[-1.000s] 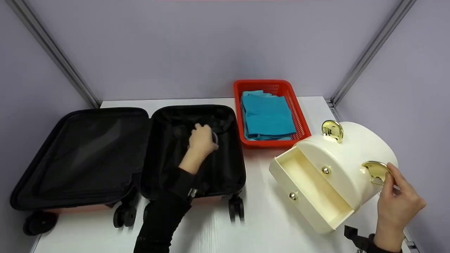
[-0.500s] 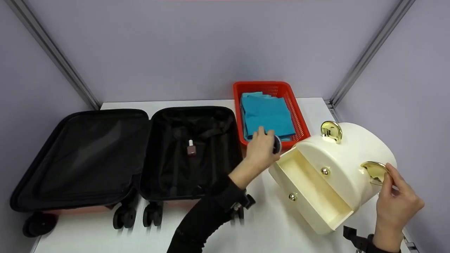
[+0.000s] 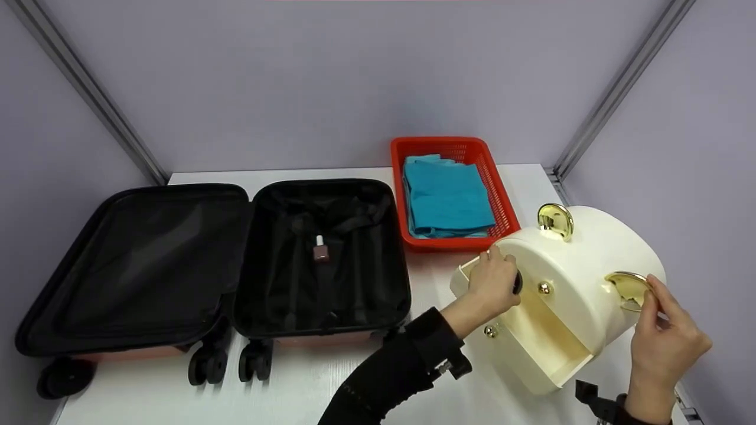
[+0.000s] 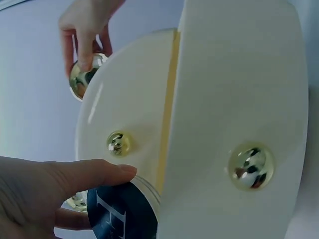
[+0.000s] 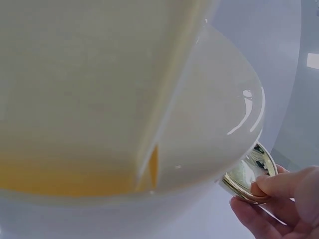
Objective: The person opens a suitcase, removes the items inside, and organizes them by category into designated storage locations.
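My left hand (image 3: 493, 280) grips a round jar with a dark lid (image 4: 119, 214), which bears a pale letter H in the left wrist view. It holds the jar over the pulled-out lower drawer (image 3: 525, 363) of a cream rounded storage box (image 3: 614, 248). Only the jar's dark edge shows past the hand in the head view. My right hand (image 3: 667, 348) pinches the near gold ear-shaped disc (image 3: 629, 289) on the box between thumb and fingers. A gold knob (image 4: 118, 143) sits on the upper front of the box, and another knob (image 4: 250, 167) on the drawer front.
A black-lined suitcase (image 3: 248, 265) lies spread wide at the left, a small mauve nail polish bottle (image 3: 321, 251) in its right half. Between suitcase and box, farther back, stands a red basket (image 3: 505, 206) with folded blue cloths (image 3: 449, 195).
My left hand has moved right, out of the suitcase and past the basket to the drawer, carrying the jar. The nail polish bottle has come into view. My right hand keeps its place.
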`<control>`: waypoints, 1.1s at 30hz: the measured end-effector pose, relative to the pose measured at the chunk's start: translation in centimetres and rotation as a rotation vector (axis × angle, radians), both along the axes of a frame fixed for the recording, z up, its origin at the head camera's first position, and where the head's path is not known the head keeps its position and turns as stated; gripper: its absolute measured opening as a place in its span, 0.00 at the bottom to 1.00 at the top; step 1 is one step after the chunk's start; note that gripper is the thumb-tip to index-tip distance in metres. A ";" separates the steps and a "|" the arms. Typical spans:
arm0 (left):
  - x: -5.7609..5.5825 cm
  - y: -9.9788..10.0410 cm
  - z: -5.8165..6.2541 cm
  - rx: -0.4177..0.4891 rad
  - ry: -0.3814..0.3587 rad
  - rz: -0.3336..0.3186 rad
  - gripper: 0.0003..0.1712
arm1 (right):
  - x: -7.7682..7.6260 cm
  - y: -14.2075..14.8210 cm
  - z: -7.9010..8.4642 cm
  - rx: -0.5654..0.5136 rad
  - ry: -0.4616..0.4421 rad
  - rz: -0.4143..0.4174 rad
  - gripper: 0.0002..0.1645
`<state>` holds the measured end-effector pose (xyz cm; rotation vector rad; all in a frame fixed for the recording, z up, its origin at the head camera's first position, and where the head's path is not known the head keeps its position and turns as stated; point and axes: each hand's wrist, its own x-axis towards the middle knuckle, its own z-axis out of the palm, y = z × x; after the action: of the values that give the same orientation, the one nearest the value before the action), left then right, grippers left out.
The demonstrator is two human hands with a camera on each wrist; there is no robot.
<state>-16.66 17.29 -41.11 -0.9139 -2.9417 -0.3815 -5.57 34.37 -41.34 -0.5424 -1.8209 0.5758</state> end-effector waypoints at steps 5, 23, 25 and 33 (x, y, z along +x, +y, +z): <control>0.6 1.6 -1.7 -0.090 -0.019 0.021 0.26 | 0.0 0.0 0.0 -0.002 -0.001 0.005 0.11; 0.8 5.1 -4.5 -0.419 -0.216 0.088 0.25 | 0.0 0.3 -0.4 -0.011 0.009 0.011 0.11; 0.7 5.2 -4.7 -0.440 -0.226 0.092 0.26 | 0.0 0.5 -0.6 -0.009 0.017 0.022 0.11; 0.7 5.4 -4.6 -0.436 -0.243 0.103 0.36 | 0.0 0.4 -0.5 -0.002 0.029 0.042 0.11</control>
<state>-15.96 22.68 -45.66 -0.7888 -3.3523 0.1783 -5.55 34.77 -41.79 -0.4958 -1.8076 0.6104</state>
